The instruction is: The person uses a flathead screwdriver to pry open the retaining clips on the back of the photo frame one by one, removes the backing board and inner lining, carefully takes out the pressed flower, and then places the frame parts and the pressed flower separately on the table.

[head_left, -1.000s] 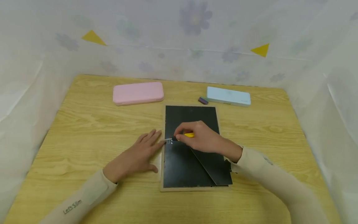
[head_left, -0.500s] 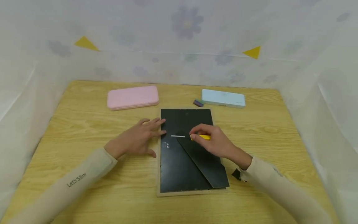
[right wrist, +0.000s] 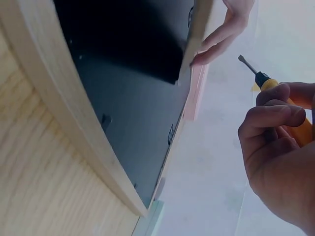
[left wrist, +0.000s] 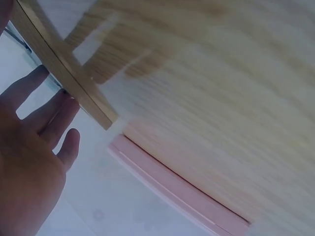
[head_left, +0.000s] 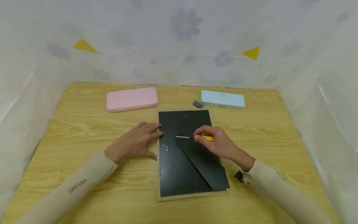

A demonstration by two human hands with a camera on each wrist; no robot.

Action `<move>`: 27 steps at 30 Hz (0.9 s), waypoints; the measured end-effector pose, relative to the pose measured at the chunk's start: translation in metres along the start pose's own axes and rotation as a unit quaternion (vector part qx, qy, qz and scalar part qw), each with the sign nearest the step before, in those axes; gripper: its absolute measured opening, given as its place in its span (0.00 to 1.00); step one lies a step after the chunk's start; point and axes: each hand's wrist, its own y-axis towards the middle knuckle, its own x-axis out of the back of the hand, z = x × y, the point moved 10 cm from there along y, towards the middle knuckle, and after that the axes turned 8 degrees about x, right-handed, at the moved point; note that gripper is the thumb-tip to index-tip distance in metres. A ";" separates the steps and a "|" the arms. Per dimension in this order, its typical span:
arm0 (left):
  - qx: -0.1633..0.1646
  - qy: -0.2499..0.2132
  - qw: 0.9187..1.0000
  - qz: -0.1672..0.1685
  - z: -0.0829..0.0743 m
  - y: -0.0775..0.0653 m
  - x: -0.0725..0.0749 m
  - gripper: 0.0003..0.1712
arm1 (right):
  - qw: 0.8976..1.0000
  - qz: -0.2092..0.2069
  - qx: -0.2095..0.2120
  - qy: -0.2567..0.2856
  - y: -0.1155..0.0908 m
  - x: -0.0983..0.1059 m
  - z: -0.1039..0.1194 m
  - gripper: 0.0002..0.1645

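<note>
"What's just changed?"

"The screwdriver (right wrist: 268, 84) tip has backed away from the left hand (head_left: 139, 140). A second ago it lay across the picture frame's (head_left: 176, 177) edge beside those fingers; now it hangs over the stand's (head_left: 202, 163) upper end, ahead of the right hand's (head_left: 218, 143) fingertips."

"And the fingers?"

"Right thumb and fingers curl round the screwdriver. The left fingers are spread, grasping nothing, some tips at the edge of the frame, which lies back up, just beside them and under the right ones."

"Meaning what?"

"The metal clip (head_left: 165, 147), just right of the left forefinger and thumb, is uncovered. Work on it seems paused; whether it's bent up, I can't tell."
</note>
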 end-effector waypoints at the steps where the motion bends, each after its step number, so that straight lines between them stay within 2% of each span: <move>1: 0.001 0.004 1.000 -0.004 0.000 -0.001 0.001 0.57 | 1.000 0.002 -0.001 -0.004 0.000 0.001 -0.001 0.09; 8: 0.004 0.040 0.998 -0.050 -0.006 -0.007 0.009 0.60 | 1.000 0.005 -0.020 -0.015 0.000 0.010 -0.004 0.10; 14: 0.002 0.060 0.996 -0.059 -0.011 -0.015 0.011 0.58 | 1.000 0.003 -0.026 -0.013 -0.001 0.015 -0.002 0.10; 20: -0.021 0.073 0.996 -0.036 -0.019 -0.022 0.011 0.50 | 1.000 0.002 -0.023 -0.015 0.000 0.014 -0.002 0.10; 27: -0.045 0.081 0.996 -0.001 -0.035 -0.029 0.002 0.50 | 1.000 0.012 -0.013 -0.013 0.003 0.012 0.002 0.10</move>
